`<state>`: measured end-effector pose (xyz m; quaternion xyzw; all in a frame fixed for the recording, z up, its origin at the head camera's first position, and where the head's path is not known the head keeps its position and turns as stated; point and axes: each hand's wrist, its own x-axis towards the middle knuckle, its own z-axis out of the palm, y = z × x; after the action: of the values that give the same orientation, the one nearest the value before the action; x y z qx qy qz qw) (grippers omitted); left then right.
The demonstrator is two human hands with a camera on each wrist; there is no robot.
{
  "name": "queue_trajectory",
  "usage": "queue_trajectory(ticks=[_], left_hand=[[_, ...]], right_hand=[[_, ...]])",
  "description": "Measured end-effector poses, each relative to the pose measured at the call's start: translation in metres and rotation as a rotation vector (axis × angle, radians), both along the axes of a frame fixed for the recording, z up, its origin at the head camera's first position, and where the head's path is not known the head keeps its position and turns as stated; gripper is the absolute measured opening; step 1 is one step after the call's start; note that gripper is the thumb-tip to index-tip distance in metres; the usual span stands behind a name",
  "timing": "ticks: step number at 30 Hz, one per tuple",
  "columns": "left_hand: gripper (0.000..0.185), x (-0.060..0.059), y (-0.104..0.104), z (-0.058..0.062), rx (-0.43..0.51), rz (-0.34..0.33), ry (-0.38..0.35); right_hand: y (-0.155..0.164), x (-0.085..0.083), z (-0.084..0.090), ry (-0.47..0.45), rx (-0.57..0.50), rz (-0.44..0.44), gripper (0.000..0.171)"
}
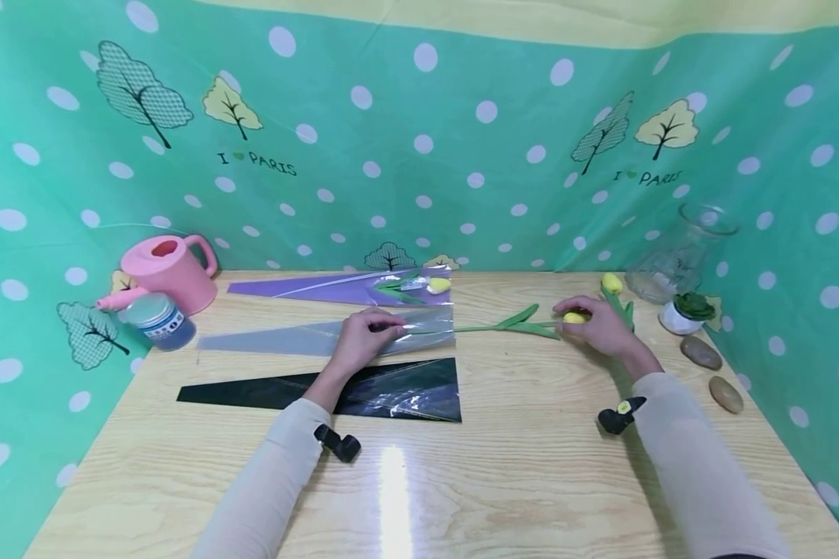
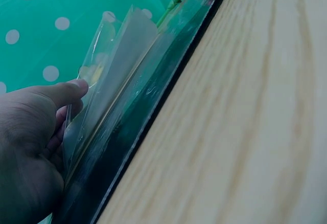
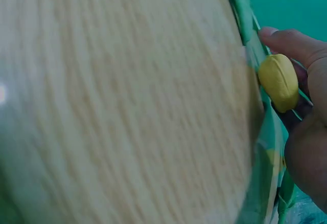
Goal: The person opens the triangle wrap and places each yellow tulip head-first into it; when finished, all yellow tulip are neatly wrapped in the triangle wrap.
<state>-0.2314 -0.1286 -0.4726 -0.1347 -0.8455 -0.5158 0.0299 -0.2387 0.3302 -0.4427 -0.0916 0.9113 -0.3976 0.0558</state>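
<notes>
My left hand (image 1: 365, 339) pinches the edge of a grey flower sleeve (image 1: 269, 344), a long tapered clear-fronted wrapper. In the left wrist view the sleeve's film (image 2: 110, 65) stands lifted apart beside the thumb. My right hand (image 1: 607, 328) grips a yellow artificial tulip (image 3: 278, 83) just below its bloom. Its green stem (image 1: 471, 329) points left and reaches into the wide mouth of the grey sleeve. Behind lies a purple sleeve (image 1: 301, 289) with another yellow tulip (image 1: 438, 286) inside. A black sleeve (image 1: 405, 392) lies flat in front, under my left forearm.
At the left stand a pink watering can (image 1: 171, 272) and a blue-labelled jar (image 1: 159, 322). On the right are one more yellow tulip (image 1: 611, 283), a glass vase (image 1: 671, 264), a potted succulent (image 1: 688, 310) and two brown stones (image 1: 701, 352). A patterned green curtain (image 1: 419, 171) backs the table.
</notes>
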Motion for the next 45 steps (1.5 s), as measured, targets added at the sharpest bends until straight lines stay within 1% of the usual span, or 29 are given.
queue_trajectory(ticks=[4, 11, 14, 17, 22, 27, 34, 40, 45], left_hand=[[0.014, 0.0, 0.002, 0.003, -0.006, -0.001, -0.007], [0.013, 0.0, 0.004, 0.004, -0.007, 0.005, -0.026], [0.013, 0.0, 0.005, 0.005, -0.012, 0.004, -0.035], [0.013, 0.001, 0.006, 0.006, -0.029, 0.0, -0.032], [0.014, 0.0, 0.008, 0.007, -0.049, -0.011, -0.008], [0.014, 0.0, 0.009, 0.006, -0.051, -0.014, 0.005], [0.013, 0.0, 0.009, 0.007, -0.07, 0.003, 0.013], [0.013, 0.0, 0.008, 0.006, -0.08, 0.002, 0.028], [0.012, -0.001, 0.008, 0.005, -0.085, 0.0, 0.025]], right_hand=[[-0.001, 0.0, -0.003, 0.0, 0.004, -0.001, 0.035], [-0.005, -0.002, -0.005, 0.066, 0.096, -0.003, 0.02], [-0.008, -0.001, -0.005, 0.067, 0.105, -0.011, 0.017], [-0.013, 0.0, -0.003, 0.063, 0.09, -0.009, 0.016], [-0.03, 0.002, 0.0, 0.092, 0.053, 0.017, 0.014], [-0.053, 0.003, -0.002, 0.107, 0.008, 0.018, 0.013], [-0.09, 0.002, -0.004, 0.116, -0.052, 0.014, 0.011], [-0.119, 0.0, -0.011, 0.064, -0.071, 0.023, 0.01], [-0.131, -0.002, -0.015, 0.054, -0.059, 0.024, 0.01]])
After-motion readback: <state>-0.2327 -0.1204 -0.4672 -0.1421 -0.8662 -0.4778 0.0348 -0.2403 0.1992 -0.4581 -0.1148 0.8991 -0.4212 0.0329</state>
